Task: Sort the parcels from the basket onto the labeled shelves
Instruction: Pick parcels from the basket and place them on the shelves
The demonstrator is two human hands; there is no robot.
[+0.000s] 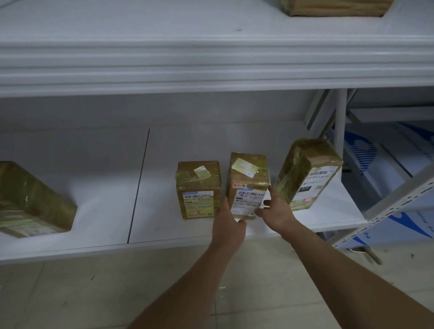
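Three brown taped parcels stand at the right end of the lower white shelf (157, 226). The middle parcel (248, 176) carries a handwritten tag reading 3-1-9 and a barcode label. My left hand (229, 220) grips its lower left side, thumb at the bottom front. My right hand (276, 212) holds its right front edge, one digit up along the side and the fingertips curled onto the label. The left parcel (198, 188) stands just beside my left hand. The right parcel (308, 174) leans tilted, close to my right hand.
A larger taped parcel (20, 202) lies at the shelf's far left. Another box (332, 4) sits on the upper shelf (216, 63). A perforated grey rack upright (397, 199) and blue-and-white cartons (387, 158) stand to the right. Tiled floor lies below.
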